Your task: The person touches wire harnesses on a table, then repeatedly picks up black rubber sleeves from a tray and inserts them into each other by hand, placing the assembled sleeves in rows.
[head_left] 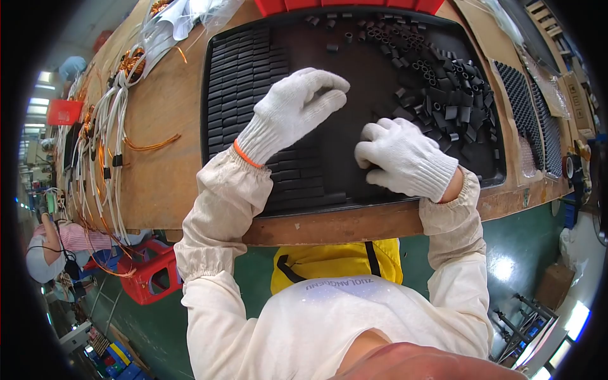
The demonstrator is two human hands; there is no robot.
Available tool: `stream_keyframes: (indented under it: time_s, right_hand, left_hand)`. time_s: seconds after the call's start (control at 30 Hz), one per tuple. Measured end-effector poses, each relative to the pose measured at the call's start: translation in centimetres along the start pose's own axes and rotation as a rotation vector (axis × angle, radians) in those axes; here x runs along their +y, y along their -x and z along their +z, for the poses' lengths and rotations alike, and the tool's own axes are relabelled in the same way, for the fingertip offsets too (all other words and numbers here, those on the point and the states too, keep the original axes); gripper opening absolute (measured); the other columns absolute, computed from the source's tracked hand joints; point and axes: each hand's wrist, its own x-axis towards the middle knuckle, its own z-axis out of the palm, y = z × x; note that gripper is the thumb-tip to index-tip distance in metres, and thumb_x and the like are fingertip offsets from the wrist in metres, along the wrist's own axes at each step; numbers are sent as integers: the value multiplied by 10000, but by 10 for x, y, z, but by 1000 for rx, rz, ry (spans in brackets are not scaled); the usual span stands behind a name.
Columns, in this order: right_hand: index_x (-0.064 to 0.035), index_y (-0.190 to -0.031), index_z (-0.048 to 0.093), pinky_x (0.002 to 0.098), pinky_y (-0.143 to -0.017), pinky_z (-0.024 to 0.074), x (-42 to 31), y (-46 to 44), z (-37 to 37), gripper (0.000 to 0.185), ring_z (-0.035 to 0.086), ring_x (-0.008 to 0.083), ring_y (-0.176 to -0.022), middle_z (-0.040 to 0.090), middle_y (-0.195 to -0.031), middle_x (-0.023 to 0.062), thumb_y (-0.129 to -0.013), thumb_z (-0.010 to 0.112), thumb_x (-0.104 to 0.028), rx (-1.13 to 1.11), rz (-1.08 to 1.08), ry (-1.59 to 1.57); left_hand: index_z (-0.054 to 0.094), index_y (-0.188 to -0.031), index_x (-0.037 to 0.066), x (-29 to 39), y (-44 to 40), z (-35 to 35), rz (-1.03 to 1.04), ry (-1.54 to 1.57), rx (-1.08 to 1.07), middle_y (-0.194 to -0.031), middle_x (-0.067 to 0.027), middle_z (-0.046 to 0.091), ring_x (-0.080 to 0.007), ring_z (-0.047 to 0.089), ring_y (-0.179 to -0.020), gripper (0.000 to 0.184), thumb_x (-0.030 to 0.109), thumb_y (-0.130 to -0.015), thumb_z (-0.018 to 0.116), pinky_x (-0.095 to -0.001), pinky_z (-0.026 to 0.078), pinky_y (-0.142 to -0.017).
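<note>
A large black tray lies on the wooden table. Rows of black cylindrical pieces lie side by side along its left part. Loose black tube pieces are heaped at its right. My left hand, in a white knitted glove, is over the tray beside the rows, its fingers bent toward the thumb; whether anything is between them is hidden. My right hand, gloved too, is at the left edge of the heap with curled fingers. Its fingertips point down and what they touch cannot be seen.
A red bin stands at the tray's far edge. Wires and copper coils lie on the table's left. Black textured sheets lie at the right. A red stool and a person in striped clothing are at the lower left.
</note>
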Motion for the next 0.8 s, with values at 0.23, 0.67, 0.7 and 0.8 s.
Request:
stream_keyframes:
  time_s: [0.23,0.67,0.7,0.8]
  right_hand:
    - [-101,-937,757,436,-842,566,34,18,-26,143,695,322,-922,706,-917,114,-852,735,-215,15,107,-99]
    - [-193,-1014,767,490,-1032,432,81,-2,12,193,582,289,-1180,680,-1099,31,-840,774,-278,550,328,204]
    - [-193,-1014,767,490,-1032,432,81,-3,11,193,582,289,-1180,680,-1099,31,-840,774,-278,556,332,205]
    - [-171,-937,751,458,-998,449,82,-4,8,118,608,264,-1118,690,-1032,10,-862,737,-262,560,294,239]
  left_hand:
    - [740,-1129,63,5,1,10,167,-90,-97,-1000,-104,714,-232,715,-865,213,144,-932,740,-335,577,-758]
    - [693,-1139,151,14,11,30,503,-344,-163,-1247,-58,670,-313,615,-1228,319,230,-844,784,-448,520,-1010]
    - [695,-1126,149,16,13,31,507,-370,-175,-1250,-59,668,-307,610,-1241,291,270,-871,763,-451,512,-1029]
    - [691,-1162,161,17,14,32,501,-391,-208,-1282,-59,655,-310,600,-1264,334,259,-855,777,-452,511,-1028]
